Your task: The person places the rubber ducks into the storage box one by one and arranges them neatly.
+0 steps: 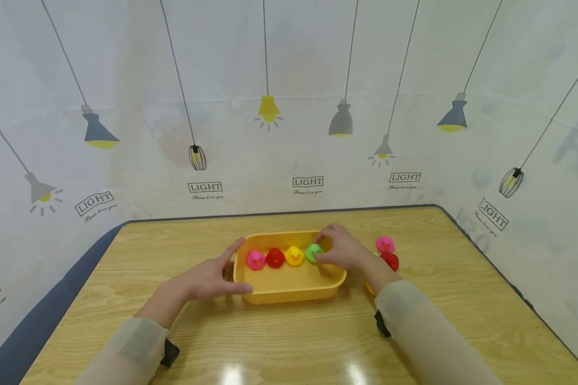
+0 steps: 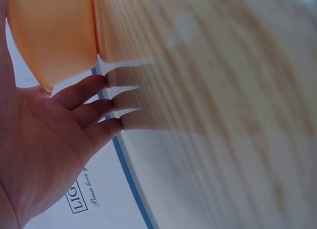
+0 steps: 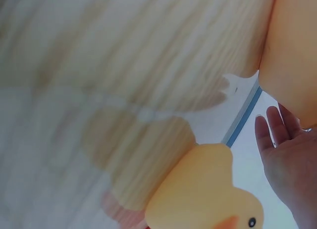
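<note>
A yellow-orange plastic tub [image 1: 294, 295] stands on the wooden table. Inside it a pink duck [image 1: 256, 260], a red duck [image 1: 275, 258], a yellow duck [image 1: 295, 256] and a green duck [image 1: 314, 252] form a row. My right hand [image 1: 344, 250] reaches over the tub's right end and pinches the green duck between thumb and index finger. At the left end my left hand [image 1: 209, 277] touches the rim with thumb and index finger spread. Its other fingers [image 2: 94, 108] extend outside the tub wall, seen in the left wrist view.
Right of the tub lie a pink duck [image 1: 385, 244] and a red duck [image 1: 389, 261]; a green one is mostly hidden by the right arm. A yellow duck [image 3: 198, 189] fills the lower right wrist view. A printed curtain [image 1: 250, 160] hangs behind the table [image 1: 173, 235].
</note>
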A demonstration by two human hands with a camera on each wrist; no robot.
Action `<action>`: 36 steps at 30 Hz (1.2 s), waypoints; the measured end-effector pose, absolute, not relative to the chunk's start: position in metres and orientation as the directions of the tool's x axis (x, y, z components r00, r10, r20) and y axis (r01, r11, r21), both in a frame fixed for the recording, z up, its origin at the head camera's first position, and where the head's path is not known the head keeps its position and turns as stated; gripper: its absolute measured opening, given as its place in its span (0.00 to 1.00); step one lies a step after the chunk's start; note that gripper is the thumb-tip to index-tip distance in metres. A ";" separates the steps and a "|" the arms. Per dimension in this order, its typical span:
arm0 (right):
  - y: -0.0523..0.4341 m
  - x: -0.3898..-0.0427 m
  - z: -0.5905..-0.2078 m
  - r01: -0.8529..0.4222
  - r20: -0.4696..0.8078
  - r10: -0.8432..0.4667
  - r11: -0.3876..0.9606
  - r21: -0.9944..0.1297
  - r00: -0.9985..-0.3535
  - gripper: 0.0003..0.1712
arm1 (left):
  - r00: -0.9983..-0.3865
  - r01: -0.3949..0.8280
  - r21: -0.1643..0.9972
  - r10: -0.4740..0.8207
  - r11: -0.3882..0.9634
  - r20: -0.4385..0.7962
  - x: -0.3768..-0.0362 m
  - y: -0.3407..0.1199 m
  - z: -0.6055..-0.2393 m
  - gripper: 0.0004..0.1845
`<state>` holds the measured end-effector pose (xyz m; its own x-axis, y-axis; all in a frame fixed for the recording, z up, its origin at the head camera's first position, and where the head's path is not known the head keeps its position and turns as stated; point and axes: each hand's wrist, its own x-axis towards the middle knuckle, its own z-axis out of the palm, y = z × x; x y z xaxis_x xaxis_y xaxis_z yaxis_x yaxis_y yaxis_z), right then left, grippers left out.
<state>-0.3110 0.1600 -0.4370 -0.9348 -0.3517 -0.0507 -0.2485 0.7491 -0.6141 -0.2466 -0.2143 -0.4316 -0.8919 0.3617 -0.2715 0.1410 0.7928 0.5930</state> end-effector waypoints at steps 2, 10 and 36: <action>0.160 -0.311 -0.437 -0.251 -0.060 -0.361 0.750 -0.611 -0.931 0.18 | -0.893 0.134 0.591 0.355 0.796 -0.276 -0.246 -0.214 -0.431 0.67; 0.157 -0.312 -0.436 -0.253 -0.088 -0.374 0.765 -0.592 -0.923 0.17 | -0.893 0.141 0.583 0.357 0.800 -0.273 -0.247 -0.215 -0.433 0.66; 0.156 -0.314 -0.437 -0.244 -0.127 -0.395 0.757 -0.606 -0.910 0.19 | -0.894 0.139 0.602 0.360 0.787 -0.265 -0.247 -0.214 -0.433 0.67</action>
<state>-0.3139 0.1556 -0.4371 -0.9097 -0.3954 -0.1269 -0.2445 0.7569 -0.6060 -0.2471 -0.2140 -0.4327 -0.8943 0.3604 -0.2650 0.1388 0.7867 0.6015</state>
